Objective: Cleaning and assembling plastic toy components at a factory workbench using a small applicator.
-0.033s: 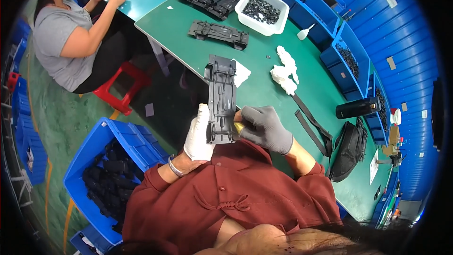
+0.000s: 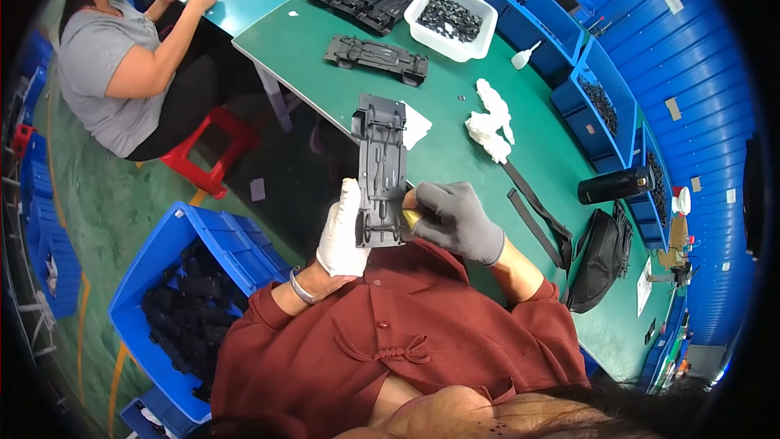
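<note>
In my left hand [image 2: 343, 236], which wears a white glove, is a long black plastic chassis [image 2: 382, 167] with moulded rods and frames along its face. It stands nearly upright in front of my chest, gripped near its lower end. My right hand [image 2: 459, 221], in a grey glove, is closed at the lower right edge of the chassis. Something yellow shows at its fingertips, too small to make out. Behind the chassis, a piece of white paper or cloth [image 2: 417, 125] lies on the green table [image 2: 455, 134]. Another black chassis [image 2: 378, 59] rests farther back.
More chassis [image 2: 361, 0] lie beside a white tub [image 2: 413, 23] of small black parts. Blue bins [image 2: 597, 134] line the right. A black bottle [image 2: 615, 186], black bag [image 2: 600, 264] and white gloves [image 2: 490, 126] are nearby. A blue crate [image 2: 134, 293] stands left; a co-worker [image 2: 114, 65] sits beyond.
</note>
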The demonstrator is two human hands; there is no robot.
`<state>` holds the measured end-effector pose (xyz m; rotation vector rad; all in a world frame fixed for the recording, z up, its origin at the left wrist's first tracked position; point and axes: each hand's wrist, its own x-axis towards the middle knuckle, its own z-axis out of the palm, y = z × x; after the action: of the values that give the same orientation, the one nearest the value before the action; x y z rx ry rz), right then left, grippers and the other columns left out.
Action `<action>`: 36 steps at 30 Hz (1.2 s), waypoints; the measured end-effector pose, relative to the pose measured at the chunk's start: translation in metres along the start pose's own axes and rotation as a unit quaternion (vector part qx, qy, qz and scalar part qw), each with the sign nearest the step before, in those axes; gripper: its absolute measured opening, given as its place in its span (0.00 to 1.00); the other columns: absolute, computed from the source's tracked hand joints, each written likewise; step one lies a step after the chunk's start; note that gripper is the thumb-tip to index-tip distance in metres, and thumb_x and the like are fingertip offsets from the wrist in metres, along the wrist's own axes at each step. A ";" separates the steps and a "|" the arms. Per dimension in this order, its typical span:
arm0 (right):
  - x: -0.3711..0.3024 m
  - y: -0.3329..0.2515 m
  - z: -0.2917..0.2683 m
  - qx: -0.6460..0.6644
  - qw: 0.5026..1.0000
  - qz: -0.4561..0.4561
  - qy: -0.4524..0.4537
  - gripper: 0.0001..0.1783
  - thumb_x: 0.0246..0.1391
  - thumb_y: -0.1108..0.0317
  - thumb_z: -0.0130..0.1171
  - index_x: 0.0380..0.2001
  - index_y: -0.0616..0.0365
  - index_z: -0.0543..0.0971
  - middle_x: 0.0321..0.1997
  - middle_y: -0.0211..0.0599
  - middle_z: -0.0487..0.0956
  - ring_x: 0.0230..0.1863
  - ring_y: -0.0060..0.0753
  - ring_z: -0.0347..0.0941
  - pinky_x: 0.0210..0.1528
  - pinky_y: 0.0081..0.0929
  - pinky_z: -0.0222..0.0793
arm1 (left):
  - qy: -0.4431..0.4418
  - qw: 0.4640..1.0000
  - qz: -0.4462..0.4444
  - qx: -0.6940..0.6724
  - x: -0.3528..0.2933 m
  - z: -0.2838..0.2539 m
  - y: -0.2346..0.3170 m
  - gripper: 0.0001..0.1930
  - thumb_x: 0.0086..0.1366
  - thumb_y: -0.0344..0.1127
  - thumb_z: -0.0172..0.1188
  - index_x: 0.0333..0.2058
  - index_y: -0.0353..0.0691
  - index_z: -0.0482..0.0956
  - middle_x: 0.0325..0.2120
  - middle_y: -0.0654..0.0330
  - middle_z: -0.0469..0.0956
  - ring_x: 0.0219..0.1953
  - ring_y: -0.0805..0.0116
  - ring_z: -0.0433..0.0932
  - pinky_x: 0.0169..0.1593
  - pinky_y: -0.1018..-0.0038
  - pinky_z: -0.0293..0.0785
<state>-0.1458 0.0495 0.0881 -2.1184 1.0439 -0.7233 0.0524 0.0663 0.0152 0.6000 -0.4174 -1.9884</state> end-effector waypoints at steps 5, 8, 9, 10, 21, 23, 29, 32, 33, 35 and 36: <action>-0.001 0.000 0.004 -0.019 1.000 -0.009 -0.005 0.09 0.47 0.78 0.62 0.34 0.64 0.76 0.24 0.42 0.72 0.21 0.37 0.70 0.27 0.30 0.67 | -0.012 1.000 0.005 -0.009 -0.004 -0.003 -0.001 0.34 0.78 0.61 0.39 0.60 0.33 0.72 0.51 0.55 0.81 0.50 0.65 0.83 0.55 0.66 0.81; -0.001 0.001 0.006 -0.006 1.000 0.008 -0.017 0.08 0.49 0.77 0.61 0.34 0.64 0.76 0.25 0.42 0.74 0.22 0.35 0.71 0.28 0.29 0.68 | 0.001 1.000 0.001 -0.026 -0.004 -0.005 -0.003 0.34 0.79 0.60 0.38 0.61 0.33 0.71 0.52 0.55 0.81 0.50 0.64 0.83 0.56 0.65 0.81; -0.002 0.002 0.007 0.011 1.000 0.022 -0.019 0.08 0.50 0.77 0.61 0.34 0.64 0.76 0.25 0.42 0.74 0.22 0.34 0.72 0.28 0.28 0.69 | 0.003 1.000 0.000 -0.026 -0.004 -0.006 -0.003 0.34 0.79 0.60 0.38 0.61 0.33 0.71 0.52 0.55 0.81 0.50 0.64 0.83 0.56 0.65 0.81; -0.001 0.001 0.007 0.014 0.999 0.023 -0.019 0.08 0.50 0.77 0.61 0.34 0.64 0.76 0.25 0.42 0.74 0.22 0.34 0.72 0.28 0.28 0.69 | -0.001 0.999 -0.007 -0.038 -0.005 -0.006 -0.002 0.33 0.79 0.60 0.38 0.62 0.34 0.70 0.53 0.54 0.80 0.50 0.63 0.83 0.56 0.64 0.81; 0.009 -0.005 0.029 0.147 0.978 0.125 -0.073 0.11 0.58 0.73 0.60 0.44 0.64 0.77 0.33 0.32 0.84 0.30 0.14 0.74 0.34 0.20 0.72 | 0.039 0.997 -0.010 -0.070 -0.033 -0.023 0.009 0.34 0.78 0.62 0.36 0.64 0.38 0.67 0.52 0.51 0.79 0.49 0.55 0.83 0.53 0.54 0.83; 0.010 0.000 0.035 0.160 0.975 0.129 -0.086 0.12 0.59 0.73 0.61 0.45 0.65 0.77 0.34 0.32 0.84 0.32 0.14 0.75 0.36 0.19 0.72 | 0.077 0.993 -0.014 -0.089 -0.038 -0.024 0.010 0.34 0.78 0.62 0.36 0.64 0.38 0.67 0.52 0.50 0.79 0.50 0.53 0.83 0.54 0.51 0.82; 0.009 0.016 0.061 0.288 0.943 0.156 -0.065 0.13 0.62 0.72 0.58 0.48 0.66 0.76 0.39 0.29 0.83 0.39 0.13 0.75 0.43 0.18 0.72 | 0.077 0.980 -0.039 -0.178 -0.044 -0.051 0.008 0.37 0.76 0.66 0.37 0.63 0.37 0.68 0.51 0.43 0.78 0.52 0.43 0.80 0.57 0.39 0.77; 0.010 0.018 0.061 0.301 0.937 0.164 -0.059 0.11 0.65 0.73 0.52 0.47 0.66 0.76 0.37 0.31 0.84 0.38 0.14 0.76 0.41 0.20 0.73 | 0.053 0.973 -0.055 -0.218 -0.045 -0.058 0.008 0.39 0.76 0.67 0.35 0.63 0.35 0.68 0.51 0.38 0.77 0.52 0.38 0.79 0.57 0.36 0.76; 0.011 0.018 0.060 0.280 0.944 0.161 -0.064 0.10 0.67 0.73 0.49 0.46 0.66 0.76 0.35 0.33 0.84 0.37 0.15 0.78 0.39 0.21 0.74 | 0.058 0.966 -0.068 -0.244 -0.045 -0.059 0.009 0.40 0.76 0.67 0.34 0.63 0.34 0.68 0.50 0.36 0.77 0.52 0.36 0.79 0.58 0.36 0.75; 0.011 0.025 0.062 0.292 0.940 0.165 -0.069 0.10 0.68 0.72 0.48 0.46 0.66 0.76 0.35 0.32 0.84 0.36 0.14 0.77 0.38 0.20 0.74 | 0.059 0.964 -0.078 -0.248 -0.044 -0.063 0.008 0.40 0.75 0.68 0.33 0.63 0.34 0.68 0.50 0.35 0.77 0.52 0.33 0.78 0.59 0.34 0.74; 0.010 0.027 0.064 0.301 0.935 0.170 -0.074 0.11 0.68 0.71 0.47 0.46 0.65 0.76 0.35 0.32 0.84 0.35 0.13 0.76 0.37 0.20 0.73 | 0.058 0.962 -0.088 -0.253 -0.043 -0.065 0.008 0.41 0.75 0.68 0.31 0.63 0.34 0.67 0.50 0.34 0.77 0.52 0.30 0.78 0.59 0.33 0.72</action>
<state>-0.1076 0.0483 0.0297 -1.3995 0.9237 -0.6034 0.1125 0.0982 -0.0236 0.4327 0.2255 -2.1047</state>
